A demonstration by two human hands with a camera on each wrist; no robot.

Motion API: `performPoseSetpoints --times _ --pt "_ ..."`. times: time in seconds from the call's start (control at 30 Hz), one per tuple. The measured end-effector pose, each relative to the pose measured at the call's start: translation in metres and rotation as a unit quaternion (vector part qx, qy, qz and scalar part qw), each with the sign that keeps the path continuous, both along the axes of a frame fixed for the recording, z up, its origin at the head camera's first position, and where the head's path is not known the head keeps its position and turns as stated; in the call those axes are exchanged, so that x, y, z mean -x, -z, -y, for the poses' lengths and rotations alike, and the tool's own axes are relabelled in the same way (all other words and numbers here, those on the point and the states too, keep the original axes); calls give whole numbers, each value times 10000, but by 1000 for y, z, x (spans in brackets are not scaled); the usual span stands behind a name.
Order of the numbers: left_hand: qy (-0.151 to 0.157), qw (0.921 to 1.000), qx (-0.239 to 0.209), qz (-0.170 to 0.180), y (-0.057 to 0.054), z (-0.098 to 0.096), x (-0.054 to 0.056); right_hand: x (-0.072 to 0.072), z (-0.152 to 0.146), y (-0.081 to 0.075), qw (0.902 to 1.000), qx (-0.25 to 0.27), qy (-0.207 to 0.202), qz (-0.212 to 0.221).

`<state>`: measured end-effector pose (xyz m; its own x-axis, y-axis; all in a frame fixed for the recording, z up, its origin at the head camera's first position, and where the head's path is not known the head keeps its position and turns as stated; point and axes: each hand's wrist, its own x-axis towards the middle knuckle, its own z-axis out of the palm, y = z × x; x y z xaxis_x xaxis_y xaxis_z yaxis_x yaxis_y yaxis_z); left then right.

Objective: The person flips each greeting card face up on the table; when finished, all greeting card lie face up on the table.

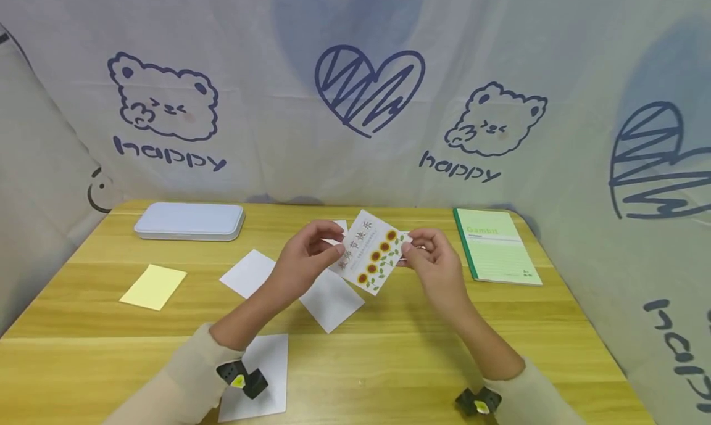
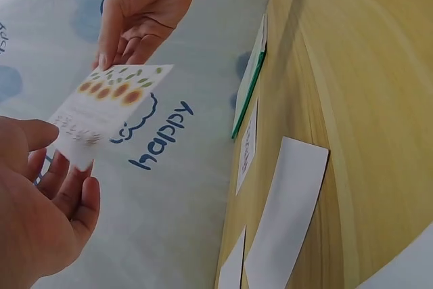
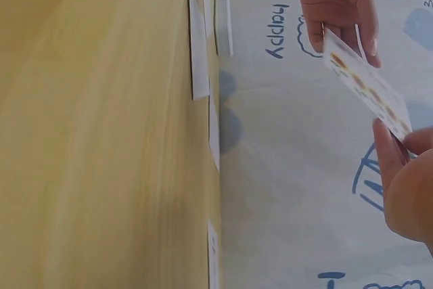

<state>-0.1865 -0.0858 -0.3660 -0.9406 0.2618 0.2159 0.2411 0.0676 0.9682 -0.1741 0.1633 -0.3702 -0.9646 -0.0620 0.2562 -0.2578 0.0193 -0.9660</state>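
Observation:
A white greeting card (image 1: 372, 252) printed with sunflowers and Chinese characters is held up above the table, tilted, its printed face toward me. My left hand (image 1: 305, 255) pinches its left edge between thumb and fingers. At the opposite edge my right hand (image 1: 441, 271) pinches it too, as the right wrist view also shows. Below lie a white sheet (image 1: 333, 301) and, further left, a smaller-looking white piece (image 1: 250, 274), partly covered by my left arm. Another printed card (image 2: 248, 147) rests on the table in the left wrist view; in the head view it is mostly hidden.
A pale case (image 1: 189, 220) lies at the back left, with a yellow paper pad (image 1: 153, 287) in front of it. A green notebook (image 1: 497, 246) is at the back right. Under my left forearm is another white sheet (image 1: 266, 375). A printed cloth (image 1: 372, 178) hangs behind the table.

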Motion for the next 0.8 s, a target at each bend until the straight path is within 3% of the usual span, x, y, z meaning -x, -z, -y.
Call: performPoseSetpoints --times 0.13,0.23,0.43,0.63,0.8 --pt "-57 10000 -13 -1 2 -1 3 3 1 2 9992 403 -40 7" --pt "-108 9999 33 1 4 -1 4 3 0 3 9994 307 -148 -22" --pt "97 9986 524 -27 5 -2 3 4 -7 1 9962 -771 -377 -151" --pt "597 9927 1040 -126 15 -12 7 4 -18 -1 9741 -2223 -379 -147" --pt "824 9878 1320 50 26 -21 21 9 -39 11 9697 -2440 -112 66"
